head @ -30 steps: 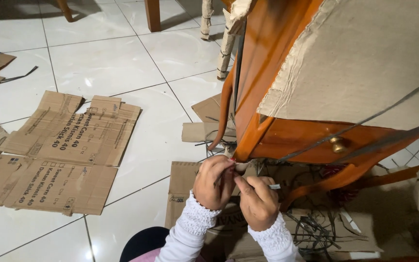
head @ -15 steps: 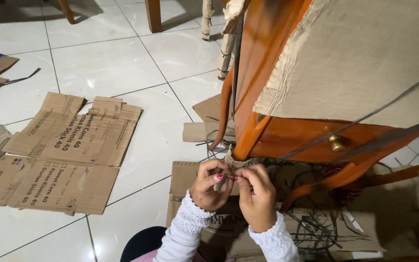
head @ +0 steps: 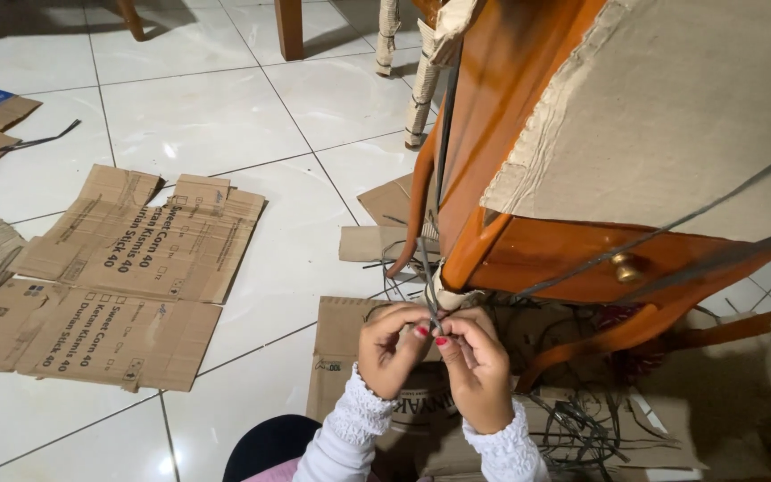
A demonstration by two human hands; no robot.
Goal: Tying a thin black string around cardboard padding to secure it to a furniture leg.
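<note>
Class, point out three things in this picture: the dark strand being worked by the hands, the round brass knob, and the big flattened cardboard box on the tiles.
dark strand (head: pixel 429 299), head view, stretch above the fingertips
brass knob (head: pixel 626 266), head view, its round face
flattened cardboard box (head: pixel 127 268), head view, middle panel
</note>
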